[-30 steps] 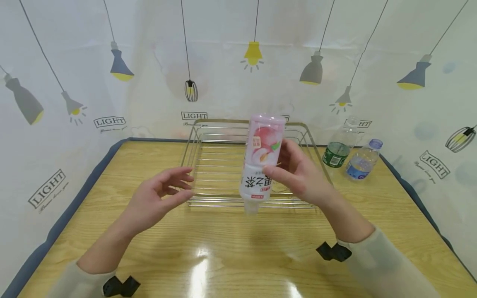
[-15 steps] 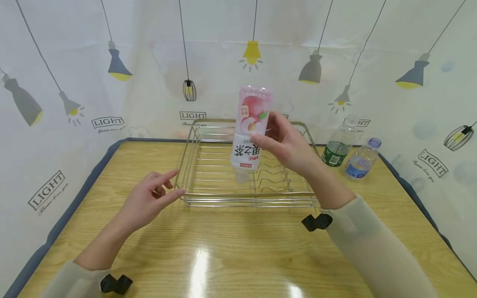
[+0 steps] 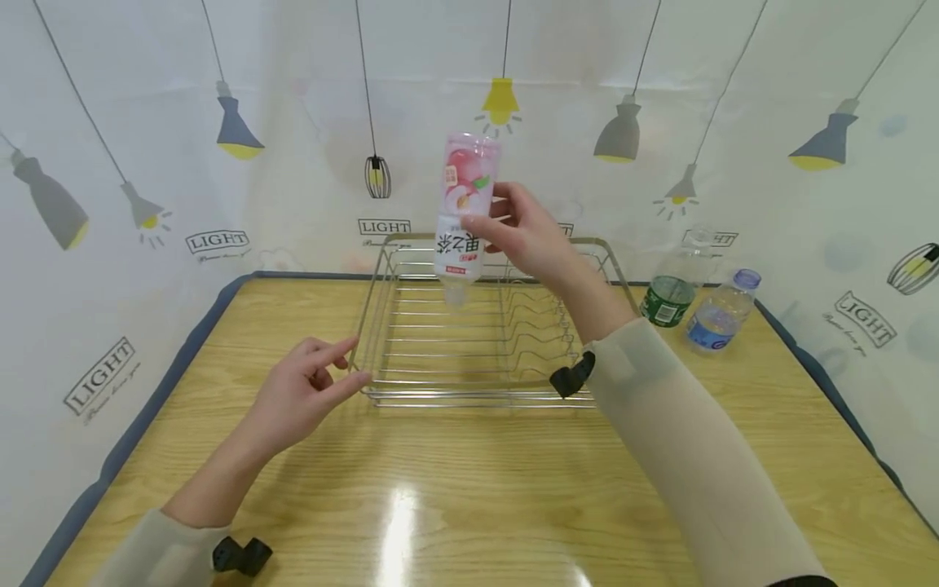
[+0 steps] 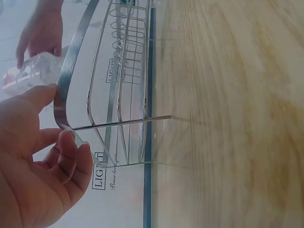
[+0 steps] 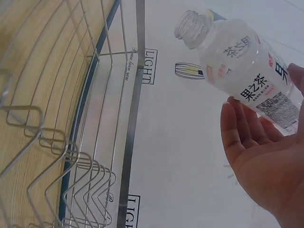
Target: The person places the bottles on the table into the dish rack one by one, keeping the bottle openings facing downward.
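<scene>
My right hand (image 3: 524,232) grips a plastic drink bottle (image 3: 467,204) with a pink peach label, upside down above the wire dish rack (image 3: 440,383). Seen from the right wrist, the bottle's neck (image 5: 192,29) is bare, with screw threads and no cap, and the bottle looks see-through. At the rack's front left corner, my left hand (image 3: 297,395) holds the flat metal rim (image 4: 64,80) between thumb and index finger. Its other fingers are curled below the rim in the left wrist view. Bent wire dividers (image 3: 539,334) fill the rack's right part.
Two more clear bottles stand right of the rack: one with a green label (image 3: 669,297), one with a blue label (image 3: 722,314) and a purple-blue top. A lamp-printed cloth (image 3: 308,163) hangs behind the wooden table (image 3: 440,497).
My right hand has carried the upside-down bottle up, away and leftward over the rack. My left hand has moved slightly left onto the rack's corner.
</scene>
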The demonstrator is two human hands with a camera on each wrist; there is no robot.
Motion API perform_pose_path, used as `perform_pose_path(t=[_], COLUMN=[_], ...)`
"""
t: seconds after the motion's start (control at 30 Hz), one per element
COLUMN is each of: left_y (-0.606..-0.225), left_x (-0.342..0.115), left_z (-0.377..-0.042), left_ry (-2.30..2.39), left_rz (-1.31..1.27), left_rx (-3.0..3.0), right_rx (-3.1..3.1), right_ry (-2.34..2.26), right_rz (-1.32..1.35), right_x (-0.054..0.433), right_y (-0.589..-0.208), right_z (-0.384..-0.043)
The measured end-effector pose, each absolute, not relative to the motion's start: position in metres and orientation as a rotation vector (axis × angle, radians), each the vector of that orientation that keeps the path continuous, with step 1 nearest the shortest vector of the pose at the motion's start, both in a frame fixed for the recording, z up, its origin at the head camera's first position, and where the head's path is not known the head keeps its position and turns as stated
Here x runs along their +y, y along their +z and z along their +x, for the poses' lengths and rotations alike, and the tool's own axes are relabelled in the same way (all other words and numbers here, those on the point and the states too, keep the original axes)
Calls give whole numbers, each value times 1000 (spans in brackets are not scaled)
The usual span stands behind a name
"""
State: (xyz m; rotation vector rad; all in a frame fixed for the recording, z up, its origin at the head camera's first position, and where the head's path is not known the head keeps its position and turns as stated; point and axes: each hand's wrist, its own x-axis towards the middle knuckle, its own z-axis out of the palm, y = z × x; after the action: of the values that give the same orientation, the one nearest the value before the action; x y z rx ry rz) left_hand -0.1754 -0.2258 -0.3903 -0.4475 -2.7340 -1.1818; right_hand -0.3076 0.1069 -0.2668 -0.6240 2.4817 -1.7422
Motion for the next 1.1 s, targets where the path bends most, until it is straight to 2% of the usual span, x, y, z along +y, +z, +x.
perform_pose_path(t=[0.5,1.1], left_y=[-392,-384], left_x=[-224,-230], left_z=[-179,-177], left_ry=[-1169,-1178], left_rz=[-346,-295], left_rx=[-2801,-2862], right_rx=[2435,2346], right_ry=[-1628,-1604], right_rz=[-509,-419], right_x=[58,20], right_y=[-263,-324], right_z=[-364,-395])
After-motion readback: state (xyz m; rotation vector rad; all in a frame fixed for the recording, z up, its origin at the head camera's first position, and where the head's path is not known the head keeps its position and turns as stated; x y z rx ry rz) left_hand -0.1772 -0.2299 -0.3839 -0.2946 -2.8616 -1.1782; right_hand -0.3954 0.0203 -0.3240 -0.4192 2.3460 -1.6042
